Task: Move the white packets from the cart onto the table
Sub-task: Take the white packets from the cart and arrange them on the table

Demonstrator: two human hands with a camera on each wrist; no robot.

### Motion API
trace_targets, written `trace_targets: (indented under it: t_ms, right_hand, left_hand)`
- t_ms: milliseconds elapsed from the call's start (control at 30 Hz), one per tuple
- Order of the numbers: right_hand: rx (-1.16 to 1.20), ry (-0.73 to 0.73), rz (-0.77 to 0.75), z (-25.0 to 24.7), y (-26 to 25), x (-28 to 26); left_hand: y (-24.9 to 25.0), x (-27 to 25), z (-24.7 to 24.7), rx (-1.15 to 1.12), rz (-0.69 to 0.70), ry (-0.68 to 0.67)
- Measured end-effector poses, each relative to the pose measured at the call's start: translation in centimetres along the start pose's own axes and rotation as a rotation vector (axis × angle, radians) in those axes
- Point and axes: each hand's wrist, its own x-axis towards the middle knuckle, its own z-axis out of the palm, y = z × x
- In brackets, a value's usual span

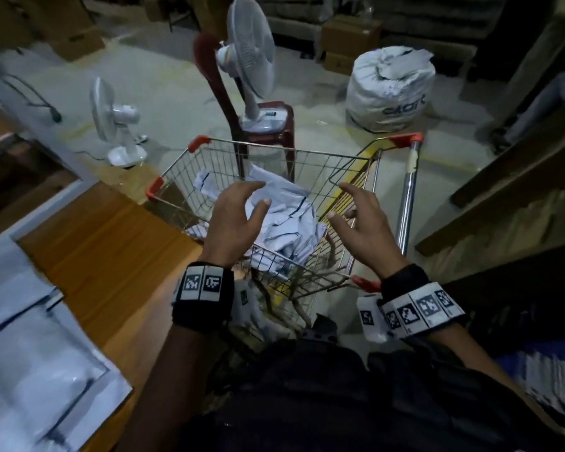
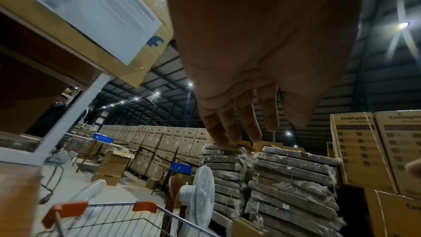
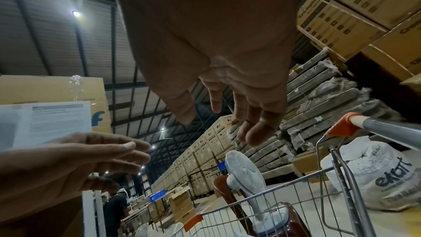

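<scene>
A wire cart [image 1: 340, 158] with orange corners stands in front of me, holding a heap of white packets [image 1: 284, 216]. My left hand [image 1: 238, 216] hovers above the heap, fingers spread and empty. My right hand [image 1: 362, 220] is over the cart's right side, fingers relaxed, holding nothing. Both wrist views show bare palms, the left hand [image 2: 239, 123] and the right hand [image 3: 227, 111], with the cart rim [image 2: 109, 206] below. Several white packets [image 1: 30, 353] lie on the wooden table [image 1: 111, 256] at my left.
A white fan [image 1: 248, 60] stands on a dark red plastic chair [image 1: 268, 132] just beyond the cart. Another fan [image 1: 118, 125] stands on the floor to the left. A full white sack [image 1: 388, 89] sits at the back right. Wooden shelving [image 1: 519, 174] runs along the right.
</scene>
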Motion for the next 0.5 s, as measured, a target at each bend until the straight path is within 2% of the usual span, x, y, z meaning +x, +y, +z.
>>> trace_targets:
  t_ms: [233, 500]
  right_hand:
    - [-0.141, -0.222, 0.191, 3.1, 0.1, 7.8]
    - [-0.234, -0.407, 0.358, 10.2, 2.8, 14.7]
  left_hand:
    - [-6.0, 7.6, 1.2, -0.053, -0.004, -0.067]
    - [-12.8, 13.6, 1.9, -0.011, -0.018, -0.182]
